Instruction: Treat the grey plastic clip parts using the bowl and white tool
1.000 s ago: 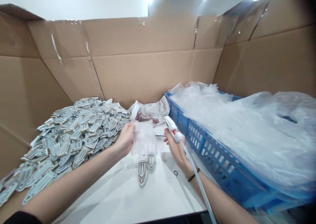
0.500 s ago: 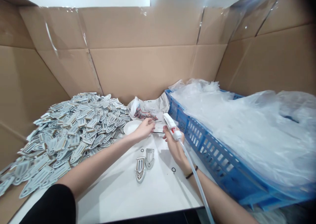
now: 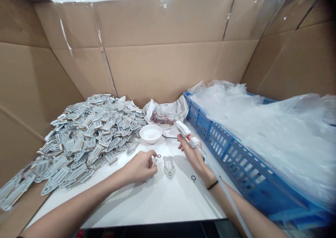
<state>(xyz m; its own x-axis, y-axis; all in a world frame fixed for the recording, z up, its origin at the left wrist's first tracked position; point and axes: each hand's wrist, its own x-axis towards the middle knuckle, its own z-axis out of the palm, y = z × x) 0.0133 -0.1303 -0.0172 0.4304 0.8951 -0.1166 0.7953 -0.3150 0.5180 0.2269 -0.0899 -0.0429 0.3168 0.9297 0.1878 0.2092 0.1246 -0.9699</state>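
Note:
My left hand is low over the white tabletop, fingers curled in a pinch. A pale edge of a flat pointed piece shows at its fingertips; the rest is hidden by the hand. Just right of it lies a grey, slotted, shield-shaped piece, flat on the table. In my right hand is a white handheld tool with a red mark and a translucent hose trailing over the forearm. The tool's front end points toward a white bowl and away from the pieces.
A large heap of similar grey pieces covers the left side. A blue crate of clear plastic bags lines the right. Crumpled printed plastic lies behind the bowl. Cardboard walls enclose the table. Small black rings mark the tabletop.
My left hand has come back from near the bowl toward me. The brown-patterned piece that lay beside the grey one no longer shows there. My right hand still holds the tool.

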